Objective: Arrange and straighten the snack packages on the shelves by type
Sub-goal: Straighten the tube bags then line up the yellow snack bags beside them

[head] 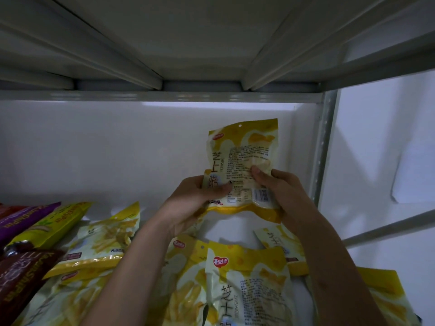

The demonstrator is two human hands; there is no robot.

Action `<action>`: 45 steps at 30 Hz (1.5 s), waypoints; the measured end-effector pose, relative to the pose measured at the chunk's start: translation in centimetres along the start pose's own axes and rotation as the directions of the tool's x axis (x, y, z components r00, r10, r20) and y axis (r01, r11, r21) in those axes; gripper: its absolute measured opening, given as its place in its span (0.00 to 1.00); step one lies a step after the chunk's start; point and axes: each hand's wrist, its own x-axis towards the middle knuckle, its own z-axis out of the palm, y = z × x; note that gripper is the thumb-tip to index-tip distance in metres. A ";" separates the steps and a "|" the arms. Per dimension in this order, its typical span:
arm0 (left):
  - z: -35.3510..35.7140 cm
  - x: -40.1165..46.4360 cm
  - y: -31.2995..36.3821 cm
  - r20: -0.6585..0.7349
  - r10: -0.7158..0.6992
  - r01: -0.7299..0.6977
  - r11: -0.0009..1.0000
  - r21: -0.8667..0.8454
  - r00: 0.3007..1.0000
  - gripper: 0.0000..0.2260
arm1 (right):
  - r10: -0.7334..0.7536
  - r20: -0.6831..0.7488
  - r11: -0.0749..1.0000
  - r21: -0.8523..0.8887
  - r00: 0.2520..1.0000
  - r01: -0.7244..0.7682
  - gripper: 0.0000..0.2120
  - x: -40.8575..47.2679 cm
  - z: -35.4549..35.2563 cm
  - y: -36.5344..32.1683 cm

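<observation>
Yellow snack package (242, 161) was found held upright in both hands, back panel toward the camera, clear of the shelf floor (235, 228) and in front of the white back wall (94, 149). Left hand (195, 201) gripped the lower left edge, thumb across the printed face, fingers behind and out of sight. Right hand (280, 191) pinched the lower right portion, thumb pressed on the text panel just above the barcode, fingers curled behind. Both grips sat low; the upper half with its hang hole stood free above the fingers.

Assessment: the pouch appeared light, soft and crinkly, with glossy film likely to slip, and contents judged brittle. Holding by the sealed edges, not the middle, would be advisable.

Below the hands, matching yellow packages (247, 285) lay overlapped and askew. Purple, green and brown packages (30, 234) lay slanted at the left.
</observation>
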 end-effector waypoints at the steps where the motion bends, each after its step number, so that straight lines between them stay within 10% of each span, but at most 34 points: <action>1: 0.0 0.0 -0.1 -0.022 0.013 -0.012 1.000 0.021 1.000 0.21 | 0.004 0.011 1.000 0.016 1.000 -0.004 0.13 0.1 0.1 0.1; 45: 0.6 0.2 0.0 -0.067 -0.006 0.008 1.000 0.028 0.998 0.22 | -0.002 0.027 0.995 -0.099 1.000 0.005 0.15 0.2 0.0 0.8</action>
